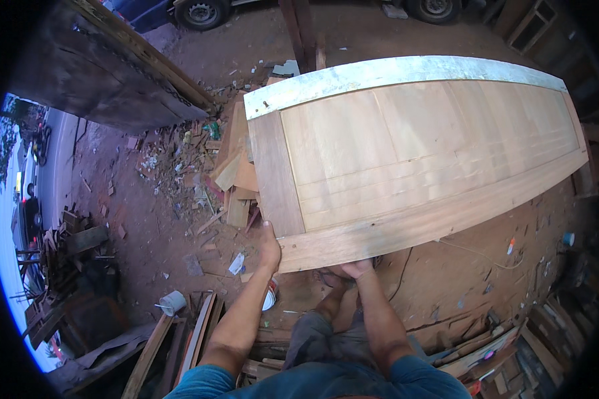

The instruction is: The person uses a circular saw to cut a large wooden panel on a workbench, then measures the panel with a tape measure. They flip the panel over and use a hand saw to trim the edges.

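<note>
A large panelled wooden door (439,139) lies broad face up in front of me, its long near edge toward my body. Pale bare wood makes up most of it, while its far long edge carries a whitish, worn strip (406,72). My left hand (269,247) grips the near left corner, thumb on the side edge and the other fingers hidden below. Farther right along the near edge, my right hand (358,268) holds the door from underneath, its fingertips out of sight. What bears the door's far side is hidden beneath it.
Wood offcuts (238,176) and litter lie left of the door. A white bucket (173,303) stands lower left near long planks (146,359). Stacked timber (512,352) fills the lower right. A wooden post (298,33) rises behind the door, and a cable (486,261) crosses the dirt floor.
</note>
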The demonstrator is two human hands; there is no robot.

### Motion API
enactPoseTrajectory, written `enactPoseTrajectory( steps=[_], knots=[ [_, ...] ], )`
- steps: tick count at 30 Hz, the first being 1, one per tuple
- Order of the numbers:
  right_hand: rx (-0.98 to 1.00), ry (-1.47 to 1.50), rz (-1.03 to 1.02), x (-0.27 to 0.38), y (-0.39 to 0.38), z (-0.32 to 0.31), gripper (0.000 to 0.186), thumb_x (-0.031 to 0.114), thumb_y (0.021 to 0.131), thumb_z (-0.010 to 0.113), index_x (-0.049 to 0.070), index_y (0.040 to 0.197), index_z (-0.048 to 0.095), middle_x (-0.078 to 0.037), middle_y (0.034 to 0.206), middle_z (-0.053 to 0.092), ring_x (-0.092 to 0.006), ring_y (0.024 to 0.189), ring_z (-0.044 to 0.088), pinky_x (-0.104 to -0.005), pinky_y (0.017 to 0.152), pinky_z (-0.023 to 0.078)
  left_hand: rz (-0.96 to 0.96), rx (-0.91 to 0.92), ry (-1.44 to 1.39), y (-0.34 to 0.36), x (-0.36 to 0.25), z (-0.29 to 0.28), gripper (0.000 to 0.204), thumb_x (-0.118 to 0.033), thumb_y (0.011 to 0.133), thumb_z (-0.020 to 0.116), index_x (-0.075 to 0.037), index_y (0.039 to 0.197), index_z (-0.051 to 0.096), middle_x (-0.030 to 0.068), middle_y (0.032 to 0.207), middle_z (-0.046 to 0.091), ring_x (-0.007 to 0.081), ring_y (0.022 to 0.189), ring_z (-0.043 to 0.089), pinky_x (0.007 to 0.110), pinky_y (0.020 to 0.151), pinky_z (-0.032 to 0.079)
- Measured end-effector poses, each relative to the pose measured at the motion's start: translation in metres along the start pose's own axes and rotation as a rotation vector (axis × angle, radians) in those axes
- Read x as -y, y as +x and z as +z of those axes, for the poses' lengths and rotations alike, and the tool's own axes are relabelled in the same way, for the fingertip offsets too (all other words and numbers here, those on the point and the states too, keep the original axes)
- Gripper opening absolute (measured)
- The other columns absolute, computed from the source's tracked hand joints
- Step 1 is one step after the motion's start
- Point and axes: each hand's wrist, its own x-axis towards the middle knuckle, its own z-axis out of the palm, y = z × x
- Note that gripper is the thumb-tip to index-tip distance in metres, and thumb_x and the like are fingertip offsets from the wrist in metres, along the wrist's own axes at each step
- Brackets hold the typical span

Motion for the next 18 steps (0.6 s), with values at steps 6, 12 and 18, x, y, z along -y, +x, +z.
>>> enactPoseTrajectory(
  steps=[6,12,18],
  knots=[
    [-0.149,0.060,-0.059,-0.007,-0.006,0.019,0.071,0.059,0.097,0.049,0.008,0.146,0.046,-0.012,0.148,0.050,-0.0329,0.136,0.047,-0.0536,0.114,0.037,0.084,-0.049,0.068,-0.010,-0.016,0.003,0.072,-0.050,0.108,0.026,0.010,0.145,0.041,0.0253,0.150,0.044,0.0347,0.141,0.040,0.037,0.118,0.027],
    [-0.079,-0.030,-0.033,-0.005,-0.001,0.008,0.070,0.059,0.097,0.049,0.009,0.146,0.047,-0.013,0.149,0.050,-0.0327,0.135,0.048,-0.0534,0.112,0.040,0.101,-0.069,0.079,-0.014,-0.015,0.002,0.065,-0.047,0.106,0.035,0.007,0.142,0.045,0.0253,0.146,0.047,0.0356,0.133,0.046,0.040,0.112,0.033],
    [-0.417,0.044,-0.112,-0.003,-0.008,-0.028,0.058,0.054,0.096,0.053,0.009,0.133,0.055,-0.012,0.137,0.058,-0.0307,0.123,0.055,-0.0538,0.107,0.042,0.073,-0.060,0.194,-0.016,-0.028,-0.002,0.058,-0.043,0.102,0.047,0.003,0.137,0.049,0.0249,0.140,0.052,0.0366,0.123,0.053,0.042,0.105,0.040]
  ],
)
